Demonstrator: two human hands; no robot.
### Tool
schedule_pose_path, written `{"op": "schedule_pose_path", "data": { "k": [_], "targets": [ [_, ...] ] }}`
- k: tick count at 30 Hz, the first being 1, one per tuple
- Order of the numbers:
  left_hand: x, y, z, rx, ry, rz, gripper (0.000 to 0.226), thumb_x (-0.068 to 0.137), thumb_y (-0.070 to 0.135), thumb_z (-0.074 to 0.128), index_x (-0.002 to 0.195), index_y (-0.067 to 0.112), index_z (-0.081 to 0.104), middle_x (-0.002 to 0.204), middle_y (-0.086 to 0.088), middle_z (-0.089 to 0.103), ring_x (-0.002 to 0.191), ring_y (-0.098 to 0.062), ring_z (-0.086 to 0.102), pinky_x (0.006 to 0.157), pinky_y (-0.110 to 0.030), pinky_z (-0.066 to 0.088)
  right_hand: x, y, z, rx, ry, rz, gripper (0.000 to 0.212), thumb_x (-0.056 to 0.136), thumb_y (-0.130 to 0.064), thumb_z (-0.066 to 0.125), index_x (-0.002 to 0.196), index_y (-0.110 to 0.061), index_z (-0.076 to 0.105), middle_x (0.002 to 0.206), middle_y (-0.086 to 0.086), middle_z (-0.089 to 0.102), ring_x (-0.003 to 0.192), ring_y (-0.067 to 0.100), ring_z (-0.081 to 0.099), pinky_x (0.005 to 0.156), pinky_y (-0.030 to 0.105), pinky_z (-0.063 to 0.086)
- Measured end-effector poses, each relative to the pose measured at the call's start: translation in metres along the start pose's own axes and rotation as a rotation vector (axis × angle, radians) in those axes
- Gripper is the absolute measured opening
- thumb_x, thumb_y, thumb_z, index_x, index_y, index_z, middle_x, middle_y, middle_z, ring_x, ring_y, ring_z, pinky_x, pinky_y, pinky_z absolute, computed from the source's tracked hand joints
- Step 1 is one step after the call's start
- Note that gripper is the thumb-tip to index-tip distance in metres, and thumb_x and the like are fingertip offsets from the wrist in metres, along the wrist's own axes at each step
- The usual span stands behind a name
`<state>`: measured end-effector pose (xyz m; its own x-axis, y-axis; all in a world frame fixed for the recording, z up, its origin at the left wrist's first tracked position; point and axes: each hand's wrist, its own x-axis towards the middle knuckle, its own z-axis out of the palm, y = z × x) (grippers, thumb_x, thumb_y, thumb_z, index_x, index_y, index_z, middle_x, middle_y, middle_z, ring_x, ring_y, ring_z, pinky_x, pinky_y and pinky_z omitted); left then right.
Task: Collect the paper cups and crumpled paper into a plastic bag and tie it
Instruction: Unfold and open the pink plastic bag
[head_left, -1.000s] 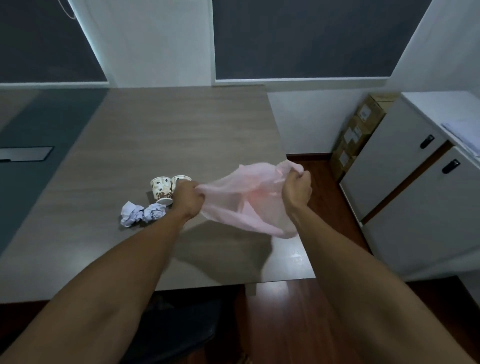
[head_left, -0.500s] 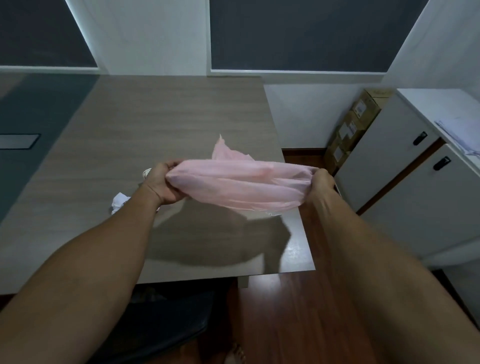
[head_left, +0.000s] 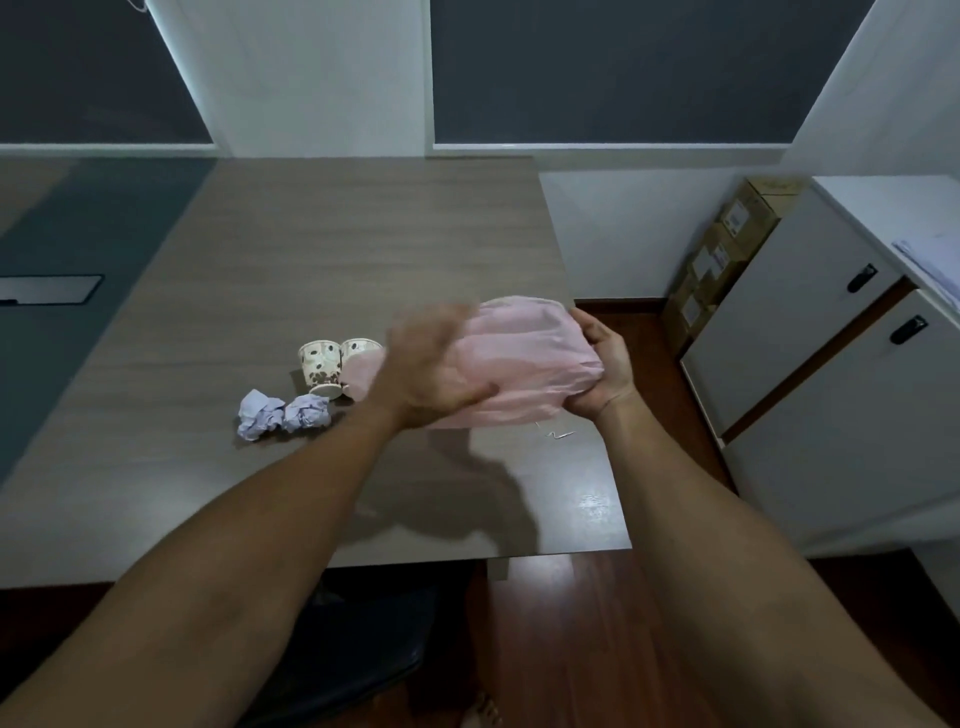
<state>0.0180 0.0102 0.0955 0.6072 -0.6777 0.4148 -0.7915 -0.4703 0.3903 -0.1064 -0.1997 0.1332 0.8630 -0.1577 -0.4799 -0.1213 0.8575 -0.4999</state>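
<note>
Both hands' fingers grasp the pink plastic bag (head_left: 524, 364); two paper cups (head_left: 337, 364) stand outside it.

We count two paper cups (head_left: 320, 368) (head_left: 359, 349) and two crumpled paper balls (head_left: 258, 414) (head_left: 307, 412) left of one pink plastic bag (head_left: 524, 364); three cardboard boxes (head_left: 756, 213) (head_left: 719, 262) (head_left: 688, 312) stand to its right.

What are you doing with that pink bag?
A person is working a pink plastic bag between both hands above the table. The right hand grips one end; the left hand is blurred against the other side, so its grip is unclear. Nothing is bagged yet: two paper cups and two crumpled paper balls sit on the table beside the bag.
</note>
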Motion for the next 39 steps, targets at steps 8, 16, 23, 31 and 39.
{"op": "schedule_pose_path", "data": {
  "k": [8,16,23,31,39],
  "targets": [
    [0.027,-0.002,-0.015,0.022,-0.004,-0.324,0.039,0.082,0.007,0.048,0.114,0.020,0.065,0.110,-0.013,0.060,0.101,-0.038,0.060,0.084,-0.044,0.051,0.000,-0.034,-0.018,-0.573,0.563,-0.168,0.059,0.091,-0.051,0.062,0.120,0.000,0.065,0.104,0.016,0.070,0.079,0.026,0.065,0.079,0.034,0.053],
    [0.052,0.030,-0.003,-0.244,0.184,-0.690,0.017,0.088,0.015,0.045,0.090,0.012,0.061,0.099,-0.013,0.068,0.088,-0.036,0.058,0.070,-0.032,0.038,0.018,0.043,0.013,-1.231,0.905,-0.746,0.105,0.074,-0.071,0.068,0.153,-0.020,0.021,0.154,0.008,0.035,0.138,0.031,0.039,0.108,0.054,0.036],
    [0.046,-0.011,-0.040,-0.227,0.269,-0.889,0.026,0.091,0.031,0.051,0.099,0.013,0.069,0.107,-0.016,0.070,0.095,-0.039,0.062,0.072,-0.032,0.040,0.048,0.028,-0.028,-0.546,0.745,-0.406,0.033,0.090,0.003,0.047,0.117,-0.014,0.051,0.110,0.011,0.061,0.097,0.030,0.066,0.088,0.046,0.060],
    [0.008,-0.037,-0.053,-0.174,0.179,-0.613,0.025,0.089,0.013,0.047,0.106,0.022,0.031,0.113,-0.010,0.047,0.087,-0.036,0.051,0.077,-0.044,0.045,0.041,0.000,-0.034,-1.128,0.460,-0.575,0.037,0.073,0.015,0.034,0.068,-0.011,0.059,0.077,0.001,0.058,0.080,0.019,0.053,0.067,0.029,0.043],
    [-0.006,-0.060,-0.052,0.089,-0.107,-0.331,0.022,0.080,0.019,0.040,0.089,0.029,0.057,0.122,0.004,0.051,0.088,-0.031,0.055,0.073,-0.039,0.048,0.037,-0.011,-0.053,-1.802,0.656,-0.479,0.049,0.088,-0.002,0.060,0.131,-0.025,0.061,0.126,0.012,0.038,0.114,0.038,0.048,0.103,0.049,0.048]
  ]
}}
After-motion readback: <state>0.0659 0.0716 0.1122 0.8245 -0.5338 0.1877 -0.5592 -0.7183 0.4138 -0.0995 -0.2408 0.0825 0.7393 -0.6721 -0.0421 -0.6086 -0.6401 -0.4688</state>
